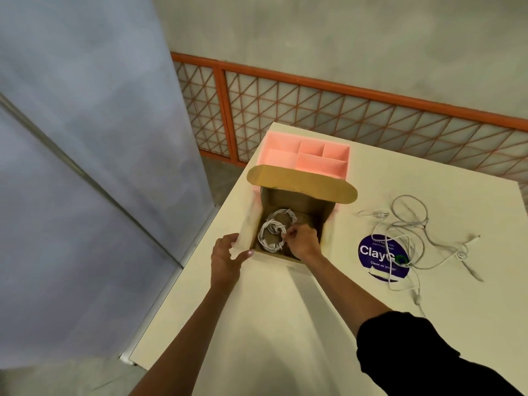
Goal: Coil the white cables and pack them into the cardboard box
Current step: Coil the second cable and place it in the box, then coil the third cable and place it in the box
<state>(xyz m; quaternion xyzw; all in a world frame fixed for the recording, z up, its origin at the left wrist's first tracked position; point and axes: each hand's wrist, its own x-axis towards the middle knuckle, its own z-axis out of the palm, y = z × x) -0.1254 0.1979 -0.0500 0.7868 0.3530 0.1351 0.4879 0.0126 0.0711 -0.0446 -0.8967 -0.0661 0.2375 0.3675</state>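
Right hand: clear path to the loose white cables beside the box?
Likely yes, once it lets go: the right hand is in the cardboard box pinching a coiled cable, and the loose white cables lie on the table to its right, only the box wall between.

A pink divided tray (310,155) sits toward twelve o'clock on the cream table (285,324), with a round purple sticker (371,261) toward three o'clock. An orange lattice railing (343,110) runs beyond.
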